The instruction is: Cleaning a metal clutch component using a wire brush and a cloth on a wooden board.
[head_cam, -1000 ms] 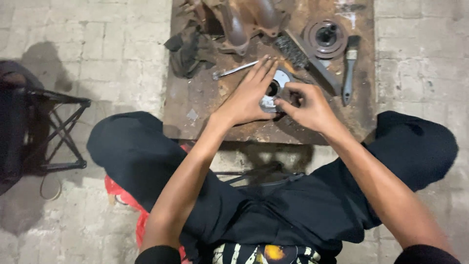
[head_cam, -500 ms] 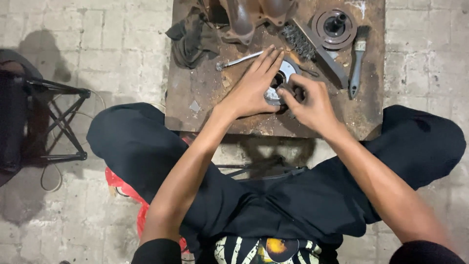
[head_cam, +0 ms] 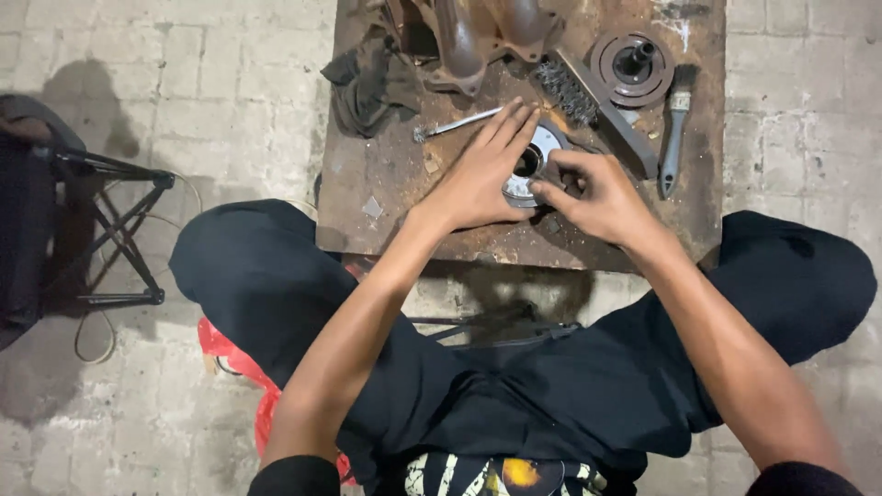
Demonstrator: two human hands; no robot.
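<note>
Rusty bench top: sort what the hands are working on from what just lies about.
In hand:
- round metal disc, pressed flat under the left hand
- right hand, fingertips at the disc's centre hole

Lying about:
- spanner
- wire brush
- paintbrush
- dark rag
- grooved pulley
- rusty casting

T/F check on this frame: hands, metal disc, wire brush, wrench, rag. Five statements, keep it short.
1. The left hand lies flat on the round metal disc. True.
2. The right hand holds the wire brush. False: its fingers are at the disc's edge; the brush lies on the rusty table.
3. The wrench lies left of the disc. True.
4. The dark rag covers the disc. False: it lies apart, upper left.
5. The paintbrush lies right of the wire brush. True.
</note>
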